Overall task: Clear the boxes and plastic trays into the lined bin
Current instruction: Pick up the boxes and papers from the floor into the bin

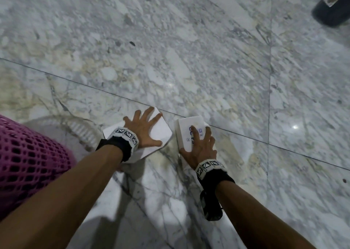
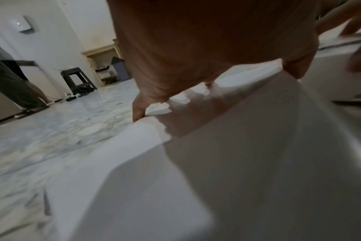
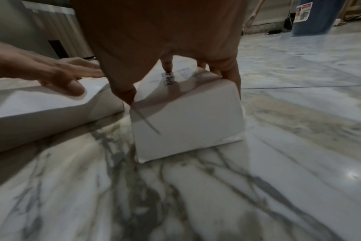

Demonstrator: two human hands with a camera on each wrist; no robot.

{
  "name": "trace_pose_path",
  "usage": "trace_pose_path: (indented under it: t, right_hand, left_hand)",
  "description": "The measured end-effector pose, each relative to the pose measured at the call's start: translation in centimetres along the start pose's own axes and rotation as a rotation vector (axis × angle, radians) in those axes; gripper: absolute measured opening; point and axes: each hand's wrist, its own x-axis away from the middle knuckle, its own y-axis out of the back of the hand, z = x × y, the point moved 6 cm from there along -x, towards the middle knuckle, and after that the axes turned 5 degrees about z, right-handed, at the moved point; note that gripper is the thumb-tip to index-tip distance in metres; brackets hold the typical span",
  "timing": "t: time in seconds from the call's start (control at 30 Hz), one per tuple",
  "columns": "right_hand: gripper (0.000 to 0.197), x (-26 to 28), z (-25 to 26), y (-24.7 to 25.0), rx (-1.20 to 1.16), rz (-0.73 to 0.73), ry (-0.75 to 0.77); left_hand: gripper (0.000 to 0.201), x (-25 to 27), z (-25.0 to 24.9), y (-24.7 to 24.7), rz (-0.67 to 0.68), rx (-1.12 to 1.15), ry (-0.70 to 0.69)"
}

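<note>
A flat white box (image 1: pixel 161 133) lies on the marble floor. My left hand (image 1: pixel 145 129) rests on its top with fingers spread and reaching the far edge; the left wrist view shows the fingertips (image 2: pixel 138 114) at the box's (image 2: pixel 237 163) rim. To its right stands a smaller white box (image 1: pixel 187 127) with blue print. My right hand (image 1: pixel 198 144) grips it, thumb on the left side and fingers down the right side, as the right wrist view shows around the box (image 3: pixel 188 124). A dark bin (image 1: pixel 329 9) with a label stands far off at the top right.
A clear ribbed plastic tray (image 1: pixel 79 129) lies just left of the flat box. Pink mesh fabric (image 1: pixel 28 163) fills the left edge. Open marble floor (image 1: pixel 189 59) stretches between the boxes and the bin (image 3: pixel 313 18). A dark stool (image 2: pixel 78 78) and furniture stand far back.
</note>
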Motion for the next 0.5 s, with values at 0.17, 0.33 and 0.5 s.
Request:
trace_pose_path:
  t: [0.17, 0.33, 0.5]
  right_hand:
    - [0.093, 0.9, -0.1, -0.5, 0.015, 0.009, 0.015]
    - [0.091, 1.2, 1.5, 1.9, -0.033, -0.042, 0.061]
    - [0.1, 0.1, 2.9, 4.9, -0.059, -0.045, 0.084]
  left_hand:
    - [0.105, 2.7, -2.3, -1.8, -0.041, 0.071, 0.006]
    - [0.089, 5.4, -2.8, -1.5, -0.069, 0.3, 0.15]
    - [0.091, 7.2, -3.3, -0.4, -0.106, 0.381, 0.236]
